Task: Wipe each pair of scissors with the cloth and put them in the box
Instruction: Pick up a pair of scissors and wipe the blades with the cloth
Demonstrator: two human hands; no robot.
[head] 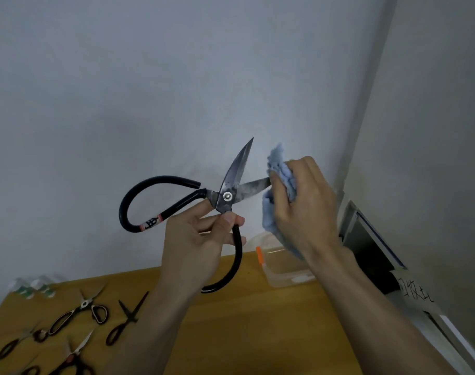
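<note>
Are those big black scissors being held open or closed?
Open: the big black scissors' two blades spread apart in a V, one pointing up, the other into the blue cloth.

Black-handled scissors (182, 201); blue cloth (281, 180)

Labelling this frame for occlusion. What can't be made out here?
Head view only:
- Tip of the lower blade of the large black-handled scissors: wrapped in the blue cloth gripped by the right hand.
- Lower handle loop: partly behind the left hand.
- Clear plastic box with orange clip: contents unreadable, right forearm covers its right side.
- Smaller scissors on the wooden table: bottom-left ones cut by the frame edge, so count uncertain.
- White bottles: blurred.
</note>
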